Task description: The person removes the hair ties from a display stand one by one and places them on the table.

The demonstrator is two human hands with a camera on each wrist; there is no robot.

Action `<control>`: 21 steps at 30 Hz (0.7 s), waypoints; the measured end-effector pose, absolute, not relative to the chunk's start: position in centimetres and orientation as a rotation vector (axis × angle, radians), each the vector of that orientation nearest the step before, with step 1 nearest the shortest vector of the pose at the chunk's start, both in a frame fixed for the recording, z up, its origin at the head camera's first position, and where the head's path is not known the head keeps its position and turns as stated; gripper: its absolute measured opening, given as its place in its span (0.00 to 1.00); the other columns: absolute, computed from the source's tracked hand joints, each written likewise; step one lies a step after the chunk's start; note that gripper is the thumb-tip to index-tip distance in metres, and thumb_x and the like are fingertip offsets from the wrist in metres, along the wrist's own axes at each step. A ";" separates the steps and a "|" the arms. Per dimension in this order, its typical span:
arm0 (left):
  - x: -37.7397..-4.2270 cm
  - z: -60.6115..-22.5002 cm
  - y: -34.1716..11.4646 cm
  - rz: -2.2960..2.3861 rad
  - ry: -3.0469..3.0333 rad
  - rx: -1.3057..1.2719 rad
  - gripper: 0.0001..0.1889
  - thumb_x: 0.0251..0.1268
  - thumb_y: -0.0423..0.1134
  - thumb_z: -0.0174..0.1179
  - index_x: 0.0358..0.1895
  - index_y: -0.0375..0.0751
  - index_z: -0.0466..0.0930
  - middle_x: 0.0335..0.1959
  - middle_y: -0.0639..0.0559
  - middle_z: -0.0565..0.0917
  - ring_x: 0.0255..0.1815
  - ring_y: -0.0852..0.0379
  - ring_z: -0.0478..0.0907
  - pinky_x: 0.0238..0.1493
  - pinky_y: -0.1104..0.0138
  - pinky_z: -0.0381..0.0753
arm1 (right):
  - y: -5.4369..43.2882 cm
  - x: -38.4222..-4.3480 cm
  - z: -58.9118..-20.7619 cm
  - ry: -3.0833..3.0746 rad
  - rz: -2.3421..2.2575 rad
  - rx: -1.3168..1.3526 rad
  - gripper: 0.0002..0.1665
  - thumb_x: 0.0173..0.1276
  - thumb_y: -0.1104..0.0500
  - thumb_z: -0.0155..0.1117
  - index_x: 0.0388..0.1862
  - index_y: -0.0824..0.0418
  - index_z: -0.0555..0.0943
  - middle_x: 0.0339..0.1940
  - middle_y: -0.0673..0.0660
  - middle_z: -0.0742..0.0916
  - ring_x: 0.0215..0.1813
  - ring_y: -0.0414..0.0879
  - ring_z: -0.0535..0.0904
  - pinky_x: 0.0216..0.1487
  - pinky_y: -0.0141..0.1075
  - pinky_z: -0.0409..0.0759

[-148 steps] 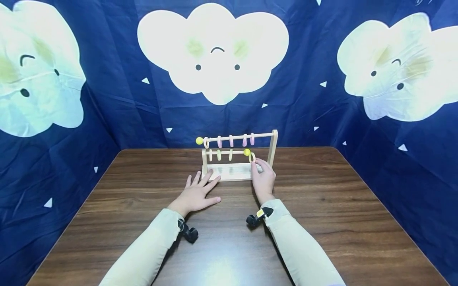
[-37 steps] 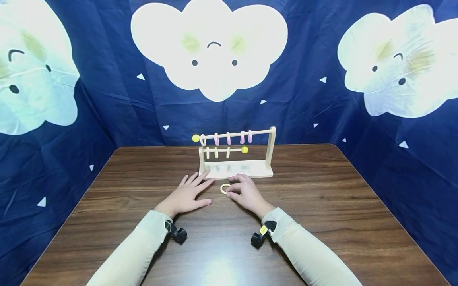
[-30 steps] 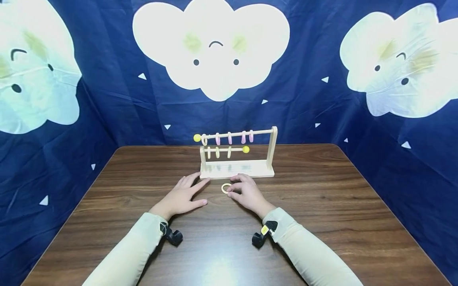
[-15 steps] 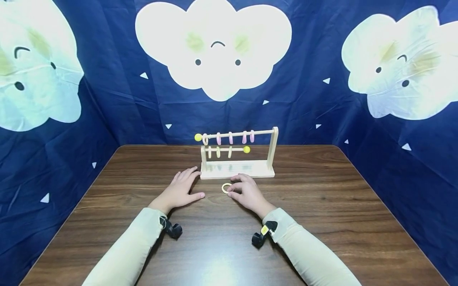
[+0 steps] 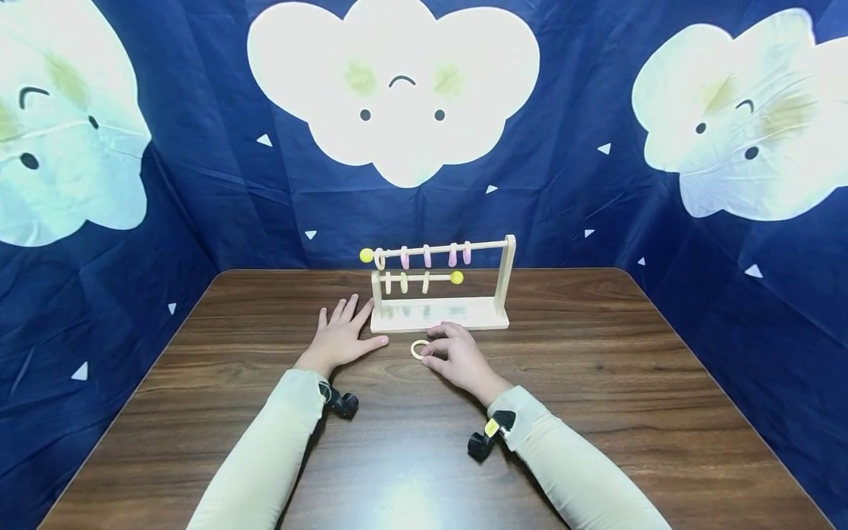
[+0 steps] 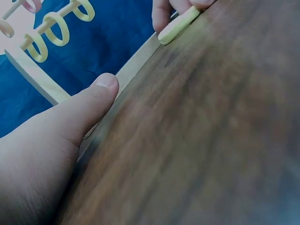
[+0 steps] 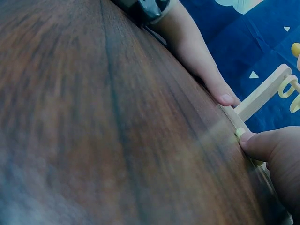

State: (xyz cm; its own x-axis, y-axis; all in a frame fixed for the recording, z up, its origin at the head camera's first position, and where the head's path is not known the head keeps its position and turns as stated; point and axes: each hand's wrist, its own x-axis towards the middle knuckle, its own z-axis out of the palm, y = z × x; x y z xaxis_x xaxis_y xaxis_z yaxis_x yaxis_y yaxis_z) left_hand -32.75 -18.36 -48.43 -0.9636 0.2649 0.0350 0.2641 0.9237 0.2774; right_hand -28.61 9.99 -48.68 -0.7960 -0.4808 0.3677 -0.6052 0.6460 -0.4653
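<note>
A pale yellow ring (image 5: 412, 350) lies flat on the wooden table in front of a wooden ring stand (image 5: 480, 316). My right hand (image 5: 457, 358) pinches the ring's right edge between thumb and fingers, hiding part of it. In the left wrist view, the ring (image 6: 176, 29) appears edge-on under the right fingertips. My left hand (image 5: 336, 342) rests on the table with fingers spread, its index fingertip by the left end of the stand's base. Three yellowish rings (image 5: 405, 283) hang on the lower rod; several pink rings (image 5: 427, 256) and one pale ring (image 5: 380, 259) hang on the upper one.
Yellow balls cap the upper rod at its left end (image 5: 366, 255) and the lower rod at its right end (image 5: 457, 277). The table (image 5: 596, 383) ends at a blue cloth backdrop (image 5: 563, 221) with white clouds. Each wrist carries a small black camera.
Earlier the right hand held the yellow ring up at the lower rod's end; now the ring lies on the table. The left hand has slid off the stand's base to its left.
</note>
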 end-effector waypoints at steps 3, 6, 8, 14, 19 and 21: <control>-33.0 -48.4 -18.1 0.428 3.079 0.405 0.52 0.61 0.80 0.46 0.82 0.52 0.50 0.83 0.38 0.45 0.82 0.33 0.39 0.73 0.33 0.30 | 9.9 -28.6 -48.6 -2.650 0.867 0.894 0.03 0.63 0.55 0.75 0.36 0.51 0.91 0.58 0.58 0.84 0.68 0.57 0.71 0.72 0.54 0.62; -33.2 -48.5 -18.0 0.409 3.079 0.397 0.50 0.64 0.79 0.43 0.82 0.53 0.51 0.83 0.39 0.46 0.82 0.34 0.38 0.73 0.33 0.30 | 10.0 -28.5 -48.6 -2.637 0.880 0.905 0.03 0.63 0.56 0.75 0.36 0.52 0.91 0.58 0.58 0.84 0.68 0.58 0.72 0.72 0.55 0.63; -33.3 -48.5 -18.0 0.397 3.077 0.392 0.49 0.65 0.79 0.42 0.82 0.54 0.50 0.83 0.40 0.46 0.82 0.34 0.38 0.74 0.33 0.30 | 10.0 -28.4 -48.5 -2.628 0.884 0.912 0.03 0.63 0.56 0.76 0.35 0.52 0.91 0.57 0.58 0.84 0.67 0.59 0.72 0.71 0.55 0.63; -33.2 -48.4 -17.9 0.370 3.065 0.376 0.47 0.68 0.77 0.38 0.82 0.54 0.49 0.83 0.40 0.45 0.82 0.35 0.38 0.74 0.33 0.30 | 9.6 -28.3 -48.6 -2.607 0.836 0.938 0.03 0.64 0.54 0.75 0.35 0.50 0.91 0.58 0.57 0.84 0.66 0.56 0.72 0.71 0.53 0.64; -33.1 -48.2 -17.9 0.371 3.071 0.384 0.46 0.69 0.76 0.39 0.82 0.52 0.51 0.83 0.39 0.46 0.82 0.34 0.39 0.74 0.33 0.32 | 8.7 -27.9 -48.7 -2.588 0.825 1.005 0.04 0.64 0.53 0.75 0.36 0.50 0.91 0.59 0.57 0.83 0.66 0.56 0.73 0.70 0.52 0.64; -33.1 -48.2 -17.9 0.368 3.076 0.386 0.46 0.69 0.76 0.39 0.82 0.52 0.51 0.83 0.39 0.47 0.82 0.34 0.39 0.74 0.33 0.32 | 8.3 -27.7 -48.5 -2.588 0.827 1.021 0.04 0.64 0.53 0.75 0.36 0.50 0.91 0.59 0.56 0.83 0.66 0.56 0.72 0.70 0.51 0.64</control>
State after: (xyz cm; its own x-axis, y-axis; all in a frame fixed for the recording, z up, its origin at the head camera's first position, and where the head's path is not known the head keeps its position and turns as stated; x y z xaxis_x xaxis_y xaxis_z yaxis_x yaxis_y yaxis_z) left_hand -33.07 -17.93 -48.15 -0.9692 0.2459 0.0100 0.2413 0.9417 0.2344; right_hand -27.66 8.28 -48.54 -0.7276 -0.5510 0.4087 -0.6859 0.5959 -0.4177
